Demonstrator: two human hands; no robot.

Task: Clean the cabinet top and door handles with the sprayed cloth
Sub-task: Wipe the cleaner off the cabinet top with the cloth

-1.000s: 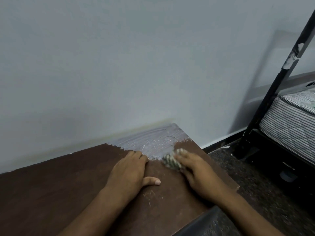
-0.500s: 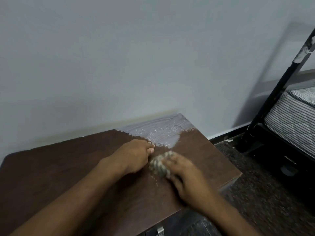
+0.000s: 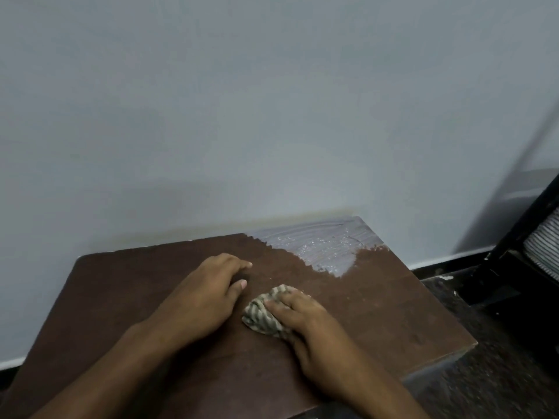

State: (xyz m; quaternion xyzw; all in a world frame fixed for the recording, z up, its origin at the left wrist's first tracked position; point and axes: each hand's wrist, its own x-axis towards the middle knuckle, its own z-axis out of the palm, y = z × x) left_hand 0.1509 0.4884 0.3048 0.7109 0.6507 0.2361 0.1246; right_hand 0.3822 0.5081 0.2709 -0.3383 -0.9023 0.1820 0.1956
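The dark brown cabinet top (image 3: pixel 378 309) fills the lower middle of the head view, set against a pale wall. A wet, streaky grey patch (image 3: pixel 320 240) covers its far right corner. My right hand (image 3: pixel 305 322) presses a balled striped cloth (image 3: pixel 261 314) onto the wood near the centre, fingers bent over it. My left hand (image 3: pixel 205 294) lies flat on the top just left of the cloth, fingers slightly curled, holding nothing. The door handles are out of sight below the front edge.
The wall (image 3: pixel 272 116) rises right behind the cabinet. To the right stand a black metal bed frame (image 3: pixel 520 237) and a striped mattress (image 3: pixel 544 234). Dark speckled floor (image 3: pixel 484 373) lies beside the cabinet's right edge.
My right hand has dragged the cloth from the edge of the wet patch back toward me and to the centre. My left hand slid left with it. The view has shifted left.
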